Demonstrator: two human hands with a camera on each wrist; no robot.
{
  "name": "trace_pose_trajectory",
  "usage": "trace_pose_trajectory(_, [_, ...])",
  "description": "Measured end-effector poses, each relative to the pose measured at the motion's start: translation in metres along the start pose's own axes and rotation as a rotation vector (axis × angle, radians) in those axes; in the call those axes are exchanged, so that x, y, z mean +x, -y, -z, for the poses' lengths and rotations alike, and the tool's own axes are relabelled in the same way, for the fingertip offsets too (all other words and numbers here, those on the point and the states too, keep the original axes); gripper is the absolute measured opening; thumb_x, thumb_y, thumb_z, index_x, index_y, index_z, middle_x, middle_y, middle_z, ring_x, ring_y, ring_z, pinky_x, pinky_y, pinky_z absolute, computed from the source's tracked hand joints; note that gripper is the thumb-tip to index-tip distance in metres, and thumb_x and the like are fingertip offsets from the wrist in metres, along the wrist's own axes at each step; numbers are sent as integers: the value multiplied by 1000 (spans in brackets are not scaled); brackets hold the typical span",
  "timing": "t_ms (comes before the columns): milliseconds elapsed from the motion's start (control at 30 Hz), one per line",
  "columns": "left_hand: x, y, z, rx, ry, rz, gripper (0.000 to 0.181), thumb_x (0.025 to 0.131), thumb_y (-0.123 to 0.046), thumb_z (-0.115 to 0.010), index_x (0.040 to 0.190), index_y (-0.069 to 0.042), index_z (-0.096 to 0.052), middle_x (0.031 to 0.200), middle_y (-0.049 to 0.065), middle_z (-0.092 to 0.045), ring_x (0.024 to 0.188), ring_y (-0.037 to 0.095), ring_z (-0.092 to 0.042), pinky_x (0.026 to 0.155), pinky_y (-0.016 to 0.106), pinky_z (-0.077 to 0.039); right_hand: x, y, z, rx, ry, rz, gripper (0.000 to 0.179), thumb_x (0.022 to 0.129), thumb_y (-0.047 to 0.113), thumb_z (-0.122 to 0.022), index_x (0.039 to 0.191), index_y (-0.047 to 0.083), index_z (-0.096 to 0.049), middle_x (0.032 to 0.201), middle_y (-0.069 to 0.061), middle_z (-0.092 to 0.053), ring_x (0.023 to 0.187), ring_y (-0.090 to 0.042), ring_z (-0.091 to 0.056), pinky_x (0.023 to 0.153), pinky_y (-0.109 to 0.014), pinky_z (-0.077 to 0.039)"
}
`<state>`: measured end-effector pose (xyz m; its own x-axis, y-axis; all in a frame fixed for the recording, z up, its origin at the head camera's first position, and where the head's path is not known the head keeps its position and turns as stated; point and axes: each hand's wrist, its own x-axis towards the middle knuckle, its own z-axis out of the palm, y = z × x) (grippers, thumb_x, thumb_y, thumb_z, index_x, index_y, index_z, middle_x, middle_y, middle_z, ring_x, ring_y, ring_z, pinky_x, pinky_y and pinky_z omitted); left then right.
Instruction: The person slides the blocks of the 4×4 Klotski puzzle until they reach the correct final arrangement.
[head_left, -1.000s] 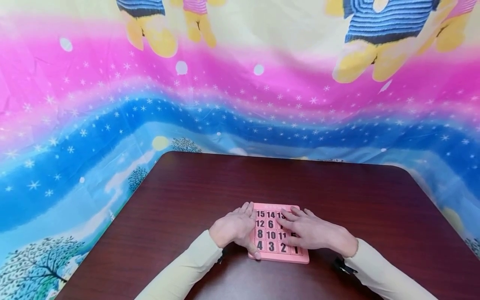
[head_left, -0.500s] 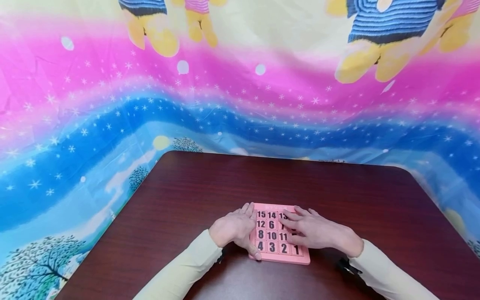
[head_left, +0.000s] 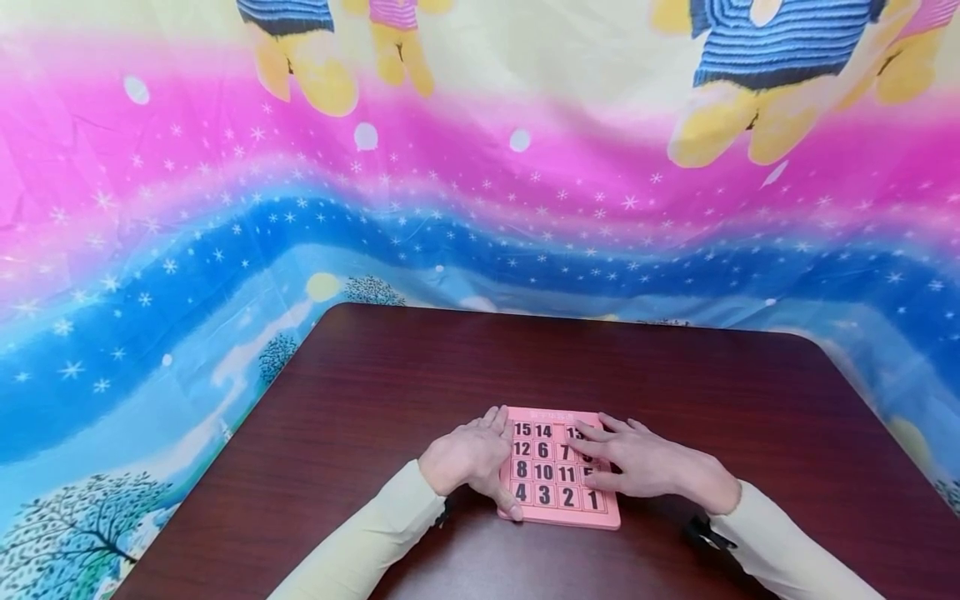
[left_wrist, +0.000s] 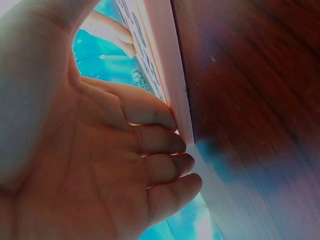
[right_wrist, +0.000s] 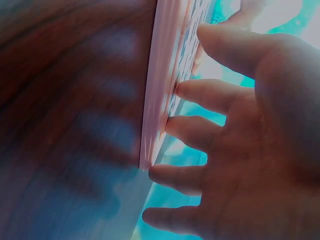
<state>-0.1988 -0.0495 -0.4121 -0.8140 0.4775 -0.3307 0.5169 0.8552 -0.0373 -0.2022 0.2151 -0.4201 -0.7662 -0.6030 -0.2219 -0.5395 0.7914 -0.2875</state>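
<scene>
Number puzzle, the pink sliding kind, is lying flat on the near part of your table, right between your hands. Top row has 15 and the 14 tile, then a gap, then the 13 tile partly tucked under your fingertips. Second row goes 12, 6, 7 and one you're half covering. Below that it's 8, 10, 11 and a partly hidden 5, with 4, 3, 2, 1 along the bottom.

Your left hand is up against the left edge, fingers close together, thumb down at the near left corner. Your right hand has its fingers spread over the right side; from your right wrist cam the index tip seems to touch the face, though I can't tell how hard you're pressing.

You've got pale sleeves on, plus a black strap by the right cuff. Your table is dark reddish wood, and behind it hangs a bright pink and blue backdrop with snowflakes, trees and cartoon figures in striped tops.
</scene>
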Motion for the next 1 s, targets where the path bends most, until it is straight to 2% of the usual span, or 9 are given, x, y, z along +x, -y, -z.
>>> trace_pose_trajectory(267, [0,1,0,14,-4,-10,131,58,-79,-75,154,-2,-29,164,17,-18,152,27,-19,123,34,-26,-7,-8,3,1,-4,-9,61,93,52,-58,147,24,-48,157,-9,-39,145,-47,-27,109,-74,-25])
trace_pose_trajectory(433, [0,1,1,10,2,-3,132,58,-79,-75,154,-2,-26,164,16,-17,153,27,-19,123,34,-25,-7,-5,7,-4,5,-1,64,94,54,-57,147,21,-47,157,-12,-37,145,-48,-26,110,-73,-25])
trace_pose_trajectory(700, [0,1,2,4,3,4,132,57,-79,-75,154,-3,-27,164,16,-17,153,26,-19,123,34,-25,5,11,16,-21,5,37,63,93,50,-60,146,16,-49,156,-16,-38,145,-48,-26,113,-69,-25])
trace_pose_trajectory(1000, [2,1,0,-1,8,-7,130,59,-78,-75,154,-2,-28,164,17,-18,153,27,-19,124,34,-24,21,26,12,-32,52,37,66,93,53,-59,148,18,-46,159,-11,-35,149,-43,-22,118,-65,-20])
